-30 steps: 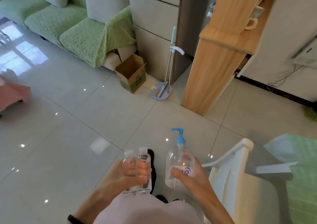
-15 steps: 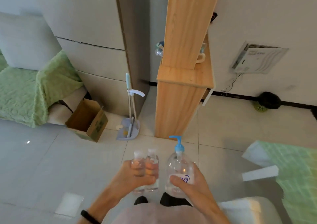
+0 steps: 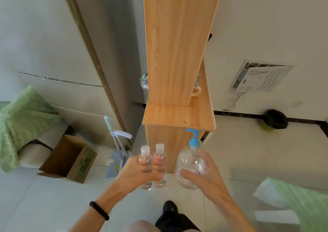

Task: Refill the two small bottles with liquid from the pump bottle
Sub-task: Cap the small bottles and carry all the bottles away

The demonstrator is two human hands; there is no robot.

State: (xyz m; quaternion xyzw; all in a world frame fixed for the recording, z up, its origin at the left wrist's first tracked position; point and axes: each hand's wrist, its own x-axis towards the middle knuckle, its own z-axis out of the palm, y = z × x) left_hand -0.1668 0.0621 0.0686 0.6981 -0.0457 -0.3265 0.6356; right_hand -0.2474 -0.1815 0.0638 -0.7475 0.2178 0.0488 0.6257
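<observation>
Two small clear bottles [image 3: 152,158] with white caps stand upright side by side in my left hand [image 3: 135,174], which is wrapped around their lower halves. A clear round pump bottle [image 3: 190,159] with a blue pump head is gripped from the right by my right hand [image 3: 204,177]. All three bottles are carried in the air at waist height, over the tiled floor. The pump nozzle points left.
A wooden shelf unit [image 3: 177,114] stands straight ahead, a mug [image 3: 196,90] on its ledge. To its left are a fridge [image 3: 53,63], a broom and dustpan [image 3: 117,148], an open cardboard box [image 3: 71,159] and a green-covered sofa [image 3: 19,121]. A green-covered table [image 3: 301,201] is at right.
The view has swung right and closer to the wooden shelf unit. Both hands still carry the same bottles in the same grip; the white chair is out of sight.
</observation>
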